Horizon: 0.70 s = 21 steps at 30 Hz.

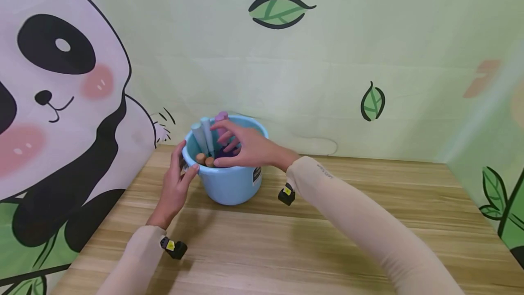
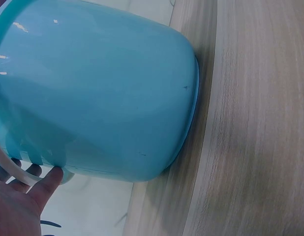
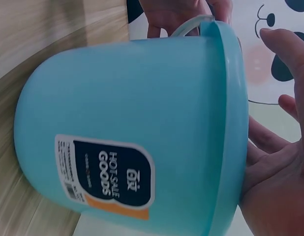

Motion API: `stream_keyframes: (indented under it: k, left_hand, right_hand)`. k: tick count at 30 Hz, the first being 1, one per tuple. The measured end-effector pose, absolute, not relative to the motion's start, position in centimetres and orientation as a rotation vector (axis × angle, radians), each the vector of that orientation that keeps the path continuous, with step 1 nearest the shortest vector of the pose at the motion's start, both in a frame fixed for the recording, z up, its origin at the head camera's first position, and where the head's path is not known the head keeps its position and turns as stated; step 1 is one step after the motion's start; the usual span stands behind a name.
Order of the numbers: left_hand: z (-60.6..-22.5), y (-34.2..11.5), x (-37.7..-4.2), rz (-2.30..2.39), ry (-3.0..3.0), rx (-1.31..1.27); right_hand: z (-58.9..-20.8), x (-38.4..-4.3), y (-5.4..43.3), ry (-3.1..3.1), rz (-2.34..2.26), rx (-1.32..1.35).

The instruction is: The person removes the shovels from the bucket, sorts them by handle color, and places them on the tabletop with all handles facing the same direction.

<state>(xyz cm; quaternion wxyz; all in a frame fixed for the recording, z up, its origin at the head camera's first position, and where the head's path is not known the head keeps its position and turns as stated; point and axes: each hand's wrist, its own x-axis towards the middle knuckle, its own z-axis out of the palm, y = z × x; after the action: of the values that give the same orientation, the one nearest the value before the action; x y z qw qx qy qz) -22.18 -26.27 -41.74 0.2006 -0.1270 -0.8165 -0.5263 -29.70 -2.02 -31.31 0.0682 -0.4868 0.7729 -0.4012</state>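
Note:
A light blue plastic bucket (image 1: 231,185) stands upright on the wooden table. My left hand (image 1: 175,190) grips it at the left, thumb at the rim and fingers along the outer wall beside the white bail handle (image 2: 12,169). Over the bucket's mouth reaches my right hand (image 1: 249,147), its fingers bent and apart, with nothing seen between them. Inside stand two pale blue handles (image 1: 199,136) and a pink-purple handle (image 1: 221,116). Two round wooden ends (image 1: 200,158) and something dark purple (image 1: 223,153) sit lower, partly behind the right hand. The lower contents are hidden by the bucket's wall.
A label (image 3: 105,174) is stuck on the bucket's outer side. Behind the table (image 1: 368,195) hangs a pale green backdrop (image 1: 196,35) with leaves and a large panda. The bucket stands close to the table's back edge.

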Motion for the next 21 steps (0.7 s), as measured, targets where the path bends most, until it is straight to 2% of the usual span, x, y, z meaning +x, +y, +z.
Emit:
stream_keyframes:
  k: [21]
  left_hand:
    - [-42.0,-26.3,-22.4,-1.468,-2.273,-0.348]
  right_hand:
    - [-31.2,-29.1,-4.4,2.303,-1.032,-1.406]
